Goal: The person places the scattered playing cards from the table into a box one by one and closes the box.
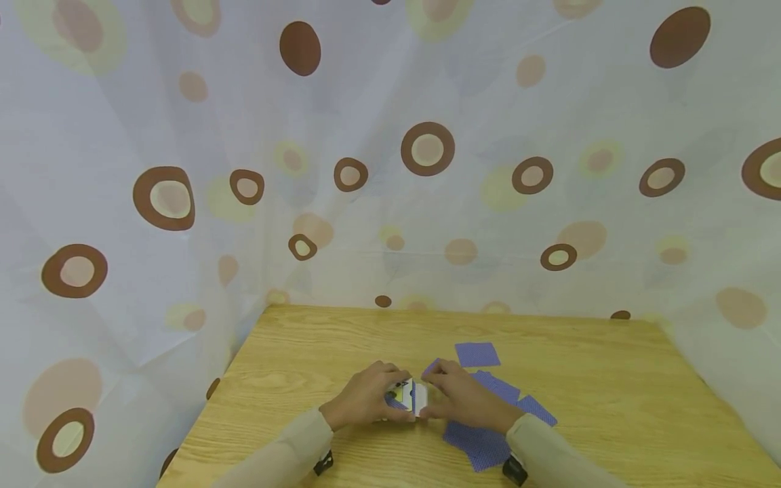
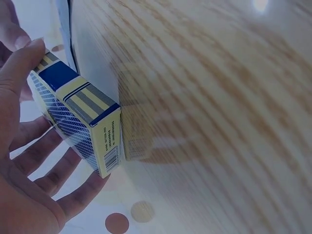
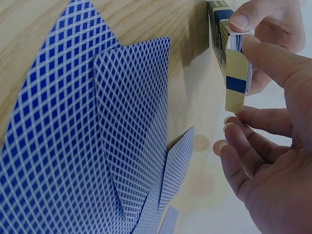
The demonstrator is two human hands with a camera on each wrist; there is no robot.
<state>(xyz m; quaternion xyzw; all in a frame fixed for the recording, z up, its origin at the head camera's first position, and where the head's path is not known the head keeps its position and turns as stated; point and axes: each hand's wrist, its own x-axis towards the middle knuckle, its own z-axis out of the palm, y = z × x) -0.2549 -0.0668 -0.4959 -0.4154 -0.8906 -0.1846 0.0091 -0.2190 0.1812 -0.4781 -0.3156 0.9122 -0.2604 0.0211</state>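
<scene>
My left hand (image 1: 366, 396) grips a small playing card box (image 2: 68, 122) close over the table, thumb along one narrow side and fingers spread behind. It has a blue lattice pattern and cream edges with blue bands. The box's end facing my right hand is open, with card edges inside. My right hand (image 1: 466, 401) holds the box's cream flap (image 3: 237, 70) with its blue stripe, thumb at the opening and a fingertip at the flap's lower end. Blue-backed playing cards (image 3: 136, 112) lie under and beside my right hand.
One single card (image 1: 477, 354) lies farther back on the wooden table (image 1: 342, 332); another card (image 1: 537, 410) is right of my right wrist. A white curtain (image 1: 366, 102) with brown and yellow spots surrounds the table at the back and sides.
</scene>
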